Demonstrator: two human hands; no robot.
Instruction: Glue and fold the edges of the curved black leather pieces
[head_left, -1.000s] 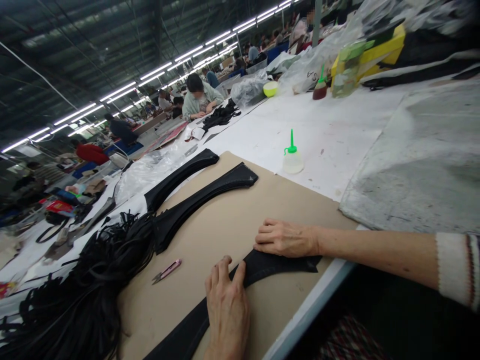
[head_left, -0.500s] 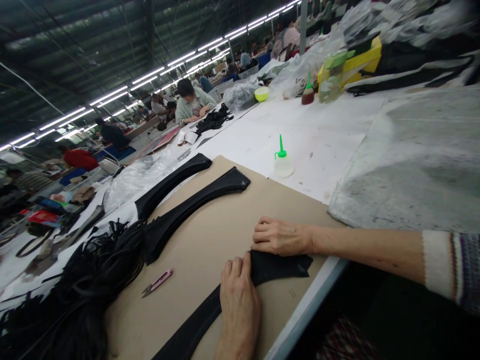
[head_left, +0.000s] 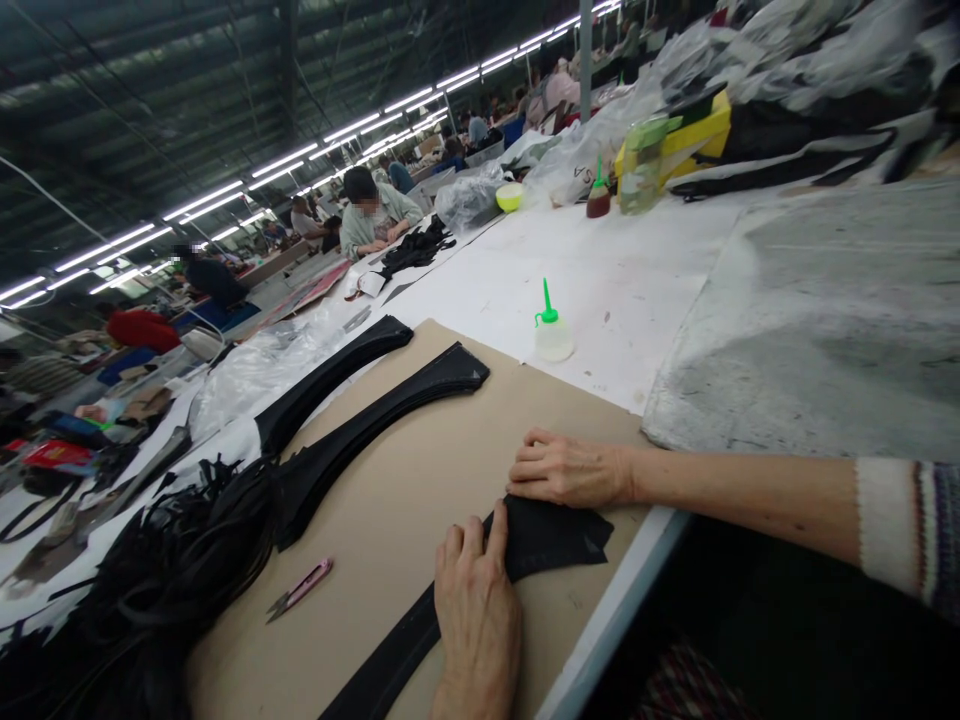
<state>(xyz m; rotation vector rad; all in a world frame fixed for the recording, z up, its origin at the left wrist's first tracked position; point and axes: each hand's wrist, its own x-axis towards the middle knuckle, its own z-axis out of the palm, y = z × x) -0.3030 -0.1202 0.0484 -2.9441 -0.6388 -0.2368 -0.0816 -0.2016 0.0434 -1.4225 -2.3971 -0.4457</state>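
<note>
A black curved panel point(head_left: 555, 533), leather-like and flared at its end, lies on the tan board near the table's front edge. My left hand point(head_left: 478, 610) rests palm down across its narrow part, fingers stretched forward and thumb pointing up beside them. At the panel's upper edge, my right hand point(head_left: 566, 470) has its fingers curled together, fingertips against the material; the exact grip is hidden. Pink-handled thread snips point(head_left: 300, 590) lie left of my hands. Beyond them are two stacks of similar curved black pieces, a nearer stack point(head_left: 382, 430) and a farther stack point(head_left: 330, 380).
A heap of black strips point(head_left: 150, 590) covers the left side. Behind the tan board point(head_left: 420, 500) stands a green-tipped squeeze bottle point(head_left: 553, 335). Farther back are a yellow bowl point(head_left: 509, 196), a red-brown bottle point(head_left: 598, 196) and a jar point(head_left: 640, 165). A person point(head_left: 375, 215) works across the table.
The view has shifted slightly. My right hand has moved a little along the panel's upper edge, and more of the panel shows between my hands. My left hand stays on it.
</note>
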